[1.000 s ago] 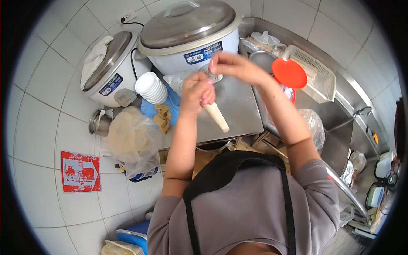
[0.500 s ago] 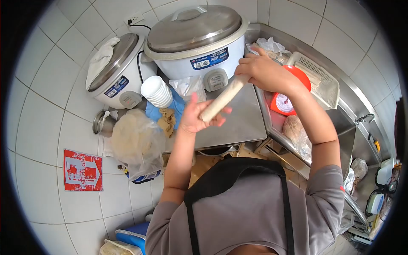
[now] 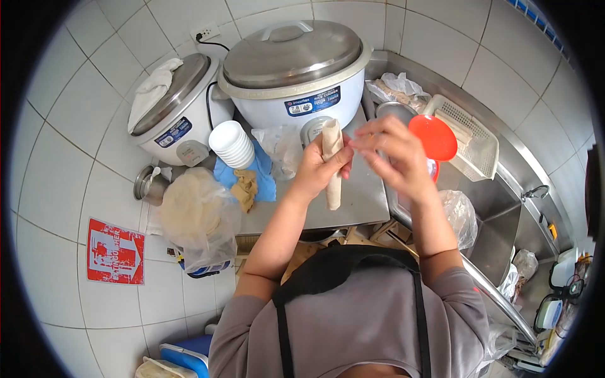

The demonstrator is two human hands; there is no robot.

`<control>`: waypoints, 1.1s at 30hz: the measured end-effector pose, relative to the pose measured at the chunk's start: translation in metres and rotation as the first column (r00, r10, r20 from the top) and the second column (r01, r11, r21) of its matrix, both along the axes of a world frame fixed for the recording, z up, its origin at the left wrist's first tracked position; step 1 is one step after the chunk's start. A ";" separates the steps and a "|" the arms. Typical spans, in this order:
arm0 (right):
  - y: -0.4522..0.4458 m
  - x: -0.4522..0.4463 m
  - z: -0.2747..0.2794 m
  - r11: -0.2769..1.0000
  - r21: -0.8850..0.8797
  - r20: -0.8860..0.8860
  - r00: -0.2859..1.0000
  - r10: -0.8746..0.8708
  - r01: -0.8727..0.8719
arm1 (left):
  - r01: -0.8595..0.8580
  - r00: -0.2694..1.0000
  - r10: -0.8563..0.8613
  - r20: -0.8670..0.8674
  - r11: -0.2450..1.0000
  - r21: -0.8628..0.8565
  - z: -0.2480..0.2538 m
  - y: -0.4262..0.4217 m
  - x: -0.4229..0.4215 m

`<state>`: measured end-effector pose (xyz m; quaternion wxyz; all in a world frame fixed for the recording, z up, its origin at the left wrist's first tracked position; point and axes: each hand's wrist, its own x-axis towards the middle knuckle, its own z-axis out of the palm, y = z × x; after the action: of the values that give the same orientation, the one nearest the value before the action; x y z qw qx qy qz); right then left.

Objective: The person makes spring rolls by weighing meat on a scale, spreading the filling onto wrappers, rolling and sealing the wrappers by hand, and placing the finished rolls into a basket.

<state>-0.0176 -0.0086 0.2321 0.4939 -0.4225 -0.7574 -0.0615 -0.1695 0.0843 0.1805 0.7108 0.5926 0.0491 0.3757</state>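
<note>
A slim, pale rolled wrapper (image 3: pixel 331 140) stands clasped in the person's left hand (image 3: pixel 317 168) over a steel counter (image 3: pixel 365 196) — the right hand (image 3: pixel 398 155), blurred, hovers just beside it, fingers loosely spread — and beyond I see stacked white bowls (image 3: pixel 232 145) and a large Imarflex rice cooker (image 3: pixel 293 63).

1 head-worn camera, wide round view, facing forward and down at nearby hands (image 3: pixel 408 162), counter (image 3: pixel 365 195).
</note>
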 end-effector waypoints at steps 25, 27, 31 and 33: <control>0.022 0.012 0.018 0.672 -0.583 -0.063 0.850 0.523 -0.457 | 0.442 0.853 -0.427 -0.299 0.897 -0.020 -0.012 0.002 -0.006; 0.023 0.009 0.018 0.681 -0.564 -0.029 0.836 0.548 -0.466 | 0.500 0.831 -0.479 -0.283 0.866 0.001 -0.015 0.005 -0.007; 0.023 0.004 0.020 0.677 -0.587 0.018 0.830 0.558 -0.443 | 0.489 0.830 -0.487 -0.270 0.870 -0.067 -0.016 0.007 -0.014; 0.027 0.004 0.021 0.648 -0.616 0.023 0.812 0.583 -0.448 | 0.511 0.821 -0.514 -0.250 0.856 -0.081 -0.019 0.010 -0.015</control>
<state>-0.0140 0.0180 0.2528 0.2496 -0.3088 -0.8766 0.2719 -0.1843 0.0943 0.1614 0.7755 0.6248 -0.0162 0.0888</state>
